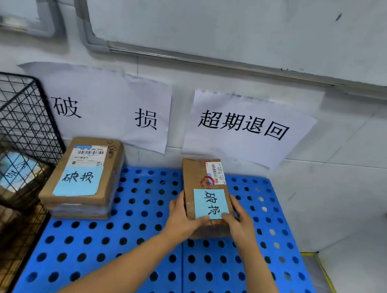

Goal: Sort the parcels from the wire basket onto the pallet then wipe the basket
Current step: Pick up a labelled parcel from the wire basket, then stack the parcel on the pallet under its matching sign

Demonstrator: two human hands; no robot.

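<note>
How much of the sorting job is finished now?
Done: a brown cardboard parcel with a blue note lies on the blue perforated plastic pallet. In hand: the left hand and right hand hold a second brown parcel. Left: the black wire basket holds more parcels; wiping not begun.

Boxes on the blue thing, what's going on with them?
A person is sorting parcels. The left hand and right hand hold a brown box with a blue note at the far side of the blue pallet, below the right sign. A stack lies on the pallet's left, below the left sign. More parcels wait in the wire basket.
</note>
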